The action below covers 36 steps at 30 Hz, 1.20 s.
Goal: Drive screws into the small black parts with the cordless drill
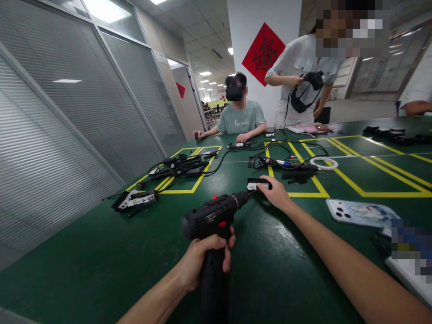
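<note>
My left hand (205,258) is wrapped round the grip of a black cordless drill (212,216) with red buttons. The drill points forward and right, and its bit ends at a small black block with a white label (253,185). Whether the bit touches a screw there is too small to tell. My right hand (274,191) pinches that block from its right side, low over the green table (162,256). Nearby on the right lie black bar-shaped parts (299,174).
Bundled black cables (185,165) lie left, near a black-and-white part (135,200). A white ring (324,163), a phone (362,212) and black parts (394,135) lie right. Across the table one person (241,117) sits in a headset; another (303,90) stands holding a black strapped device (305,92).
</note>
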{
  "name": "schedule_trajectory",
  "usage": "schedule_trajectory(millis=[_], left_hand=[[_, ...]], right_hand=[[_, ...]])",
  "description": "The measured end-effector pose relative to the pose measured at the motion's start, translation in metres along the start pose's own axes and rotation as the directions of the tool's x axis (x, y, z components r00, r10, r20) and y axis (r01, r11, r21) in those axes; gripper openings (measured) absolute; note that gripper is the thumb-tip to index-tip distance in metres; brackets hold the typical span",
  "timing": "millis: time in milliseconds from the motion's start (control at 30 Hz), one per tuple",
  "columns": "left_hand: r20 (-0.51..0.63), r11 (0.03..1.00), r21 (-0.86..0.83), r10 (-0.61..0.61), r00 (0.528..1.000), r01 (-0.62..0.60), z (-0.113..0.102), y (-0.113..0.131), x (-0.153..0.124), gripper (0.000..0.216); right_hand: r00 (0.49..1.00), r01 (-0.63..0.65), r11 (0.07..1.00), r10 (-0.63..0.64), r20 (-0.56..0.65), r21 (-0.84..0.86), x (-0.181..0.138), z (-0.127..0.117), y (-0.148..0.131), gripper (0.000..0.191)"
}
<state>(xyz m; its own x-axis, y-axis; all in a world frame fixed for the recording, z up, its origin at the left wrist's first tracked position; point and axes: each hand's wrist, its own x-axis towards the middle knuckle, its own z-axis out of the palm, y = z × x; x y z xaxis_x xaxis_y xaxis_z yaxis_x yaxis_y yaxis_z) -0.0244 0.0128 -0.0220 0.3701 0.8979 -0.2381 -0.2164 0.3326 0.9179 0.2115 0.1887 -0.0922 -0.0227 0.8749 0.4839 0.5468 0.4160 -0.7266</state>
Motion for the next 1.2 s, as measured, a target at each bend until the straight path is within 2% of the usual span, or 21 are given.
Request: schedule_trajectory(millis=[467,1200], left_hand=[[0.001,0.999,0.0,-0.036,0.999,0.036,-0.0005,0.0012,0.005,0.024],[-0.008,0.999,-0.038,-0.021,1.0,0.021,-0.0005,-0.0009,0.0086,0.023]], right_hand=[[1.0,0.019,1.0,-0.019,-0.001,-0.001,0.0008,0.0005,0.0033,0.037],[1.0,0.028,0.999,-0.028,0.01,0.017,0.001,0.0009,0.0032,0.036]])
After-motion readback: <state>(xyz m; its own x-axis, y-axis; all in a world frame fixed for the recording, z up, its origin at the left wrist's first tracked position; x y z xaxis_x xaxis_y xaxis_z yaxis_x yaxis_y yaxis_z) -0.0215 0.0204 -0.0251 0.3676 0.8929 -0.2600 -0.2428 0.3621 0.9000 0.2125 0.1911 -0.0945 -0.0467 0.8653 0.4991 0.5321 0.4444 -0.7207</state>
